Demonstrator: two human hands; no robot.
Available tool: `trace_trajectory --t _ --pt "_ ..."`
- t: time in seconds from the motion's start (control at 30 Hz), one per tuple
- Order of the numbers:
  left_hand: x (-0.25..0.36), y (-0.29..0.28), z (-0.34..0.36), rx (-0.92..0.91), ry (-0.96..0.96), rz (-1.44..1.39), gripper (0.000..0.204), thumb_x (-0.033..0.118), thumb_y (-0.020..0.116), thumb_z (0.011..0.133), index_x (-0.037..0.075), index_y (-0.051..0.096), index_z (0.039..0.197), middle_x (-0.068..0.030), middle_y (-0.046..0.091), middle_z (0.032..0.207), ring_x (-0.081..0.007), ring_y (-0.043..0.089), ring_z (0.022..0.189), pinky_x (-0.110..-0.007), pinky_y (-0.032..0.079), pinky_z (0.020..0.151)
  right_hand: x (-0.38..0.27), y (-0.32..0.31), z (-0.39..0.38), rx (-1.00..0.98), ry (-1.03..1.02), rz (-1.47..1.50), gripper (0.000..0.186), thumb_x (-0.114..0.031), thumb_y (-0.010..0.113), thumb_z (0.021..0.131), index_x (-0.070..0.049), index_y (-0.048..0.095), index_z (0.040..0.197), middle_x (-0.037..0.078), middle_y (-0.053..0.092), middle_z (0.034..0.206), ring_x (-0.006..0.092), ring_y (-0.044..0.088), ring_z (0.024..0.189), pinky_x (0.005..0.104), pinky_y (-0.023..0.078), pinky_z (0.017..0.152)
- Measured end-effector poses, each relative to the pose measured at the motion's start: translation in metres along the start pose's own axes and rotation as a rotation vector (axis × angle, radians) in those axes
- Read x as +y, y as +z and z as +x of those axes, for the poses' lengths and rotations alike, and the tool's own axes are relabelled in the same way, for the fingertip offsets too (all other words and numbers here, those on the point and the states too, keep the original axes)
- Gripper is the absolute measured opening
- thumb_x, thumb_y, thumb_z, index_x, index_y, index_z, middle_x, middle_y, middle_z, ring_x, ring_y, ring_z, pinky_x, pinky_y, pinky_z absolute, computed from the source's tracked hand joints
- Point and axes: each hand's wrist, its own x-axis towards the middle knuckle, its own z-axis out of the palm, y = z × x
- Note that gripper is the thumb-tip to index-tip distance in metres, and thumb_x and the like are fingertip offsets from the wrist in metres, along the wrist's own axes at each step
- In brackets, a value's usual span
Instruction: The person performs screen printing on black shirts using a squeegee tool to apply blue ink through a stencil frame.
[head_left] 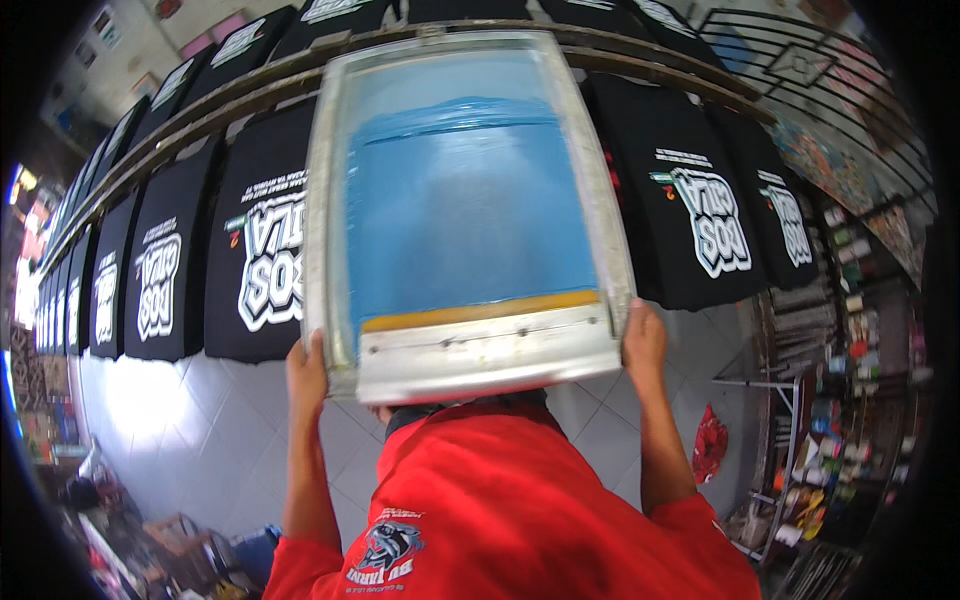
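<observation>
Between my two hands is a large screen printing frame (322,200), with pale, worn edges and a blue mesh (460,210). A squeegee (490,355) with a metal holder and a yellow-orange blade lies across its near end. My left hand (307,370) grips the near left corner of the frame, thumb up along the side. My right hand (645,340) holds the near right side the same way. Under and beside the frame are black T-shirts (675,190) with white printed lettering; the frame hides whatever lies directly below it.
Rows of black printed shirts (165,260) lie on boards along a long wooden rail (690,72). Shelves crowded with containers (850,340) stand at the right, by a metal stand (790,420). A red plastic bag (711,443) lies on the tiled floor (215,420). Clutter fills the lower left.
</observation>
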Motion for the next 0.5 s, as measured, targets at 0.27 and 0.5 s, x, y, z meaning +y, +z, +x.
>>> trace_trajectory --t 0.27,0.5 --pt "-0.122 -0.205 0.069 0.080 -0.015 0.102 0.053 0.040 0.048 0.102 -0.010 0.061 0.114 -0.0171 0.067 0.103 -0.0211 0.061 0.092 -0.035 0.047 0.084 -0.149 0.142 -0.126 -0.045 0.017 0.109 0.042 -0.034 0.041 0.102 -0.001 0.060 0.084 0.026 0.063 0.078 0.0463 0.061 0.077 0.0531 0.046 0.070" --pt "-0.177 -0.298 0.103 0.015 0.006 0.063 0.052 0.040 0.048 0.102 -0.010 0.061 0.108 -0.0161 0.067 0.094 -0.0213 0.061 0.083 -0.036 0.048 0.077 -0.229 0.202 -0.183 -0.096 0.047 0.072 0.045 -0.034 0.041 0.101 0.000 0.060 0.079 0.027 0.063 0.077 0.0462 0.061 0.077 0.0535 0.046 0.071"
